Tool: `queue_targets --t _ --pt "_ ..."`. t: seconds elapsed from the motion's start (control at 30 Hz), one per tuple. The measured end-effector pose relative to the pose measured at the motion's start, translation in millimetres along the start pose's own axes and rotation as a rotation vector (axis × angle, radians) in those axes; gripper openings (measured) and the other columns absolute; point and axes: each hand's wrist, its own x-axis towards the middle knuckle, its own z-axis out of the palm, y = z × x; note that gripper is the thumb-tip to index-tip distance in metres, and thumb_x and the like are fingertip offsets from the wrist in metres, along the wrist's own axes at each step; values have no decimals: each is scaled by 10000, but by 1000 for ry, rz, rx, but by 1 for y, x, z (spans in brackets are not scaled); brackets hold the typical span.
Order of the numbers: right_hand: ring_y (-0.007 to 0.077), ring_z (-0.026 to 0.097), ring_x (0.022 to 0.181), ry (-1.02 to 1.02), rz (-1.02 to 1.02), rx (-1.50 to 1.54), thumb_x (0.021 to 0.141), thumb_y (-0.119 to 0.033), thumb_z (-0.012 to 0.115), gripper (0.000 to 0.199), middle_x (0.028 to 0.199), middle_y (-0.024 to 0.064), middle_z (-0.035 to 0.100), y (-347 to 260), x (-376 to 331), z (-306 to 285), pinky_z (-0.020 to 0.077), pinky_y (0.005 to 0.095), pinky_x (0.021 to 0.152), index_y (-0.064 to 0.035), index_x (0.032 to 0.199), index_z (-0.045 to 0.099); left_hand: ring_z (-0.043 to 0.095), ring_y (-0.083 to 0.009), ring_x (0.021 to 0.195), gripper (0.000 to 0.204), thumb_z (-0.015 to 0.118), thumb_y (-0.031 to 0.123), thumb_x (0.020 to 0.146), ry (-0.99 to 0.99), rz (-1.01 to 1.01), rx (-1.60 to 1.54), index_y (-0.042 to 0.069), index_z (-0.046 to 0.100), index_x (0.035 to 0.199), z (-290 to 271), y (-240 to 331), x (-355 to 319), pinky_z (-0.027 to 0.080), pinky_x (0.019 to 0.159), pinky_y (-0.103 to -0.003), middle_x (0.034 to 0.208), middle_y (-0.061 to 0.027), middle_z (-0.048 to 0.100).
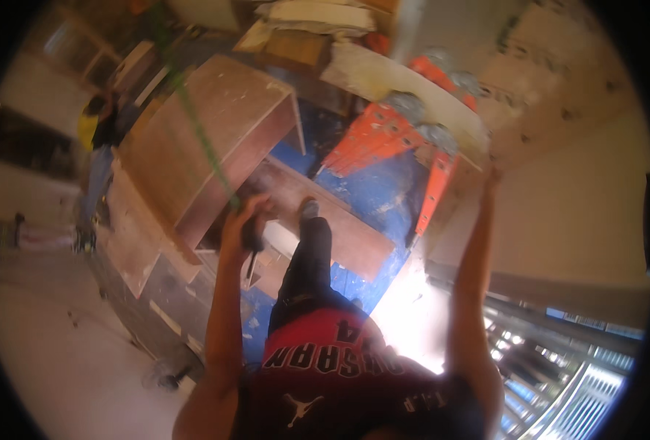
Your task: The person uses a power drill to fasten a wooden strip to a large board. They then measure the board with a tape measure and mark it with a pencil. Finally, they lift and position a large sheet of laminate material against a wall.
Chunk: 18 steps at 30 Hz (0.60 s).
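A: Which thing does the left hand (245, 220) hold, and where does it sit?

B: The left hand is clenched on a dark, stubby tool handle (252, 239), raised in front of the chest. A thin green cord (202, 132) runs from the fist up and to the left, its long axis slanting toward the top of the view.

A: And the right hand (491, 176)?

B: It reaches higher and to the right, fingers up against the edge of a pale, rough plaster board (413, 95). Whether it is gripping the edge or only pressing on it cannot be told; the blur hides the fingers.

A: How does the board lie relative to the two hands?

B: Its long axis runs diagonally from upper left to lower right. The right hand meets its lower right end; the left hand is well apart, below and to the left. The right hand is therefore the nearer one.

A: What lies beneath?

B: An orange stepladder (383, 136) stands under the board, partly covered by it. A brown wooden cabinet (207, 139) lies on its side to the left, and a long brown wooden plank (339, 220) rests on the blue-painted floor (383, 191). The person's dark-trousered leg (306, 264) extends down between the two forearms.
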Motion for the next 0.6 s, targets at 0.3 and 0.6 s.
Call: queue_targets --t 0.3,0.6 --pt "510 657 1258 -540 -36 -676 829 -485 905 960 1375 324 675 -138 -88 168 560 550 1056 9 1548 503 582 -77 770 516 615 324 1118 123 149 478 66 609 1565 1 62 370 496 751 -241 1442 -106 724" --pt "386 661 1304 -414 331 -40 1038 -395 722 617 1435 213 678 -80 -31 96 579 543 1004 -27 1509 565 706 -188 861 399 667 325 1095 -9 -154 103 7 712 1331 78 38 449 569 792 -290 1162 -143 752"
